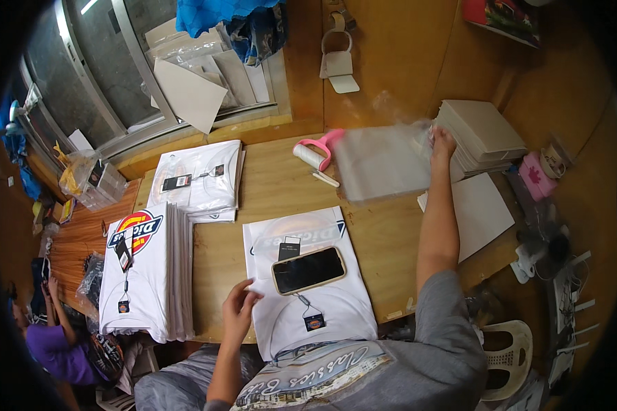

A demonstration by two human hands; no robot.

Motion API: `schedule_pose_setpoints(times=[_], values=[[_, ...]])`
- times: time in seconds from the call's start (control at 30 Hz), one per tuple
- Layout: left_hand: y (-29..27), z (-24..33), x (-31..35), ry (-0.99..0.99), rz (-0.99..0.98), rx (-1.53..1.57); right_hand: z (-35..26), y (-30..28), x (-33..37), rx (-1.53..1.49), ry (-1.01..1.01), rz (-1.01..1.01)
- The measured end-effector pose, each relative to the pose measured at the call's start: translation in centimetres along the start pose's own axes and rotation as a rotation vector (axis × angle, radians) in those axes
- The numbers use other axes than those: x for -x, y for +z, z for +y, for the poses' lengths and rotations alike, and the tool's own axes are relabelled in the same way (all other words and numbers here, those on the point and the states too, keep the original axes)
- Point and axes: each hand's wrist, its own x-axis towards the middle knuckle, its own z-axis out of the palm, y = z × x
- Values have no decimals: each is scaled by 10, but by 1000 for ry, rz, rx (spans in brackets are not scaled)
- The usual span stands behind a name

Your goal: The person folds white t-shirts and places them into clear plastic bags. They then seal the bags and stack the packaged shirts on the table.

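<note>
At the far right of the table, my right hand point(443, 142) is closed on the edge of a clear plastic bag point(384, 161), next to a stack of grey cardboard sheets point(485, 127). The bag lies in a pile of flat clear bags, and its upper corner is smeared by motion. My left hand point(236, 308) is loosely bent with fingers apart, just left of a folded white T-shirt point(349, 301) in front of me. A black-screened phone point(309, 270) rests on the shirt, partly over a black hang tag point(289, 248). A second small tag point(314, 322) hangs near the collar.
Folded white T-shirts stand in a tall stack point(144, 274) at left; bagged shirts point(199, 181) lie behind. A pink tape dispenser point(319, 152) sits beside the bags. Loose cardboard point(480, 216) lies at right, near a white plastic chair point(507, 359). Another person point(62, 349) sits far left.
</note>
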Motion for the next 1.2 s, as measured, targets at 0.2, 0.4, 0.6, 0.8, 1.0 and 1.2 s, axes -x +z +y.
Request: schedule_pose_setpoints(times=[0.2,0.4,0.6,0.8,1.0,1.2], values=[[102,60,-82,205,-359,365,-57,89,154,302,-455,-526],[140,110,-112,321,28,710,-92,86,271,612,-537,-910],[77,171,-111,442,-225,291,-149,119,233,484,-738,-1037],[9,213,-107,644,-179,242,-149,136,211,477,187,-1719],[-45,217,-105,584,-194,-101,-149,144,206,263,173,-1414],[-66,236,-100,610,-156,-544,-156,156,223,755,-692,-1483]])
